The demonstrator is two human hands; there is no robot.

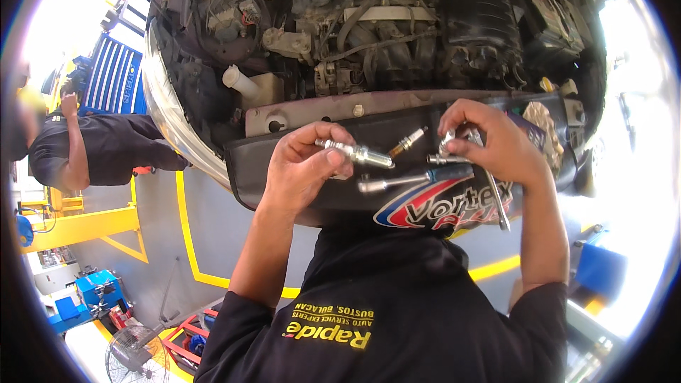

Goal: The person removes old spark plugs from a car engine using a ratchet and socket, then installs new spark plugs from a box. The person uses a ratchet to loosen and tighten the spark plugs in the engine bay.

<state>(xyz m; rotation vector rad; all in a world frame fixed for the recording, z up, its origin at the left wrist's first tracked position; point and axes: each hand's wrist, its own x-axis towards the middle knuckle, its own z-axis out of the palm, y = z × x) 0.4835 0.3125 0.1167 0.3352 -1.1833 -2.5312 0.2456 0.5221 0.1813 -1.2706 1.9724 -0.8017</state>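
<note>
In my left hand (306,159) a clean silver-and-white spark plug (362,154) is pinched between thumb and fingers, its threaded end pointing right. A second spark plug (408,140), with a browned tip, lies on the black fender cover (298,181) just beyond it. Off to the right, my right hand (489,140) has its fingers closed on a small silver metal piece (447,143), mostly hidden. A long chrome tool (498,198) extends from beneath that hand toward me; whether the hand holds it cannot be told. Between the hands rests a ratchet (397,181) with a blue-banded handle.
Ahead lies the open engine bay (383,28), with a white-capped reservoir (241,81) at left. A crumpled tan rag (543,135) sits right of my right hand. Another person (64,142) stands at far left, near a blue tool cabinet (113,74) and a yellow lift arm (85,227).
</note>
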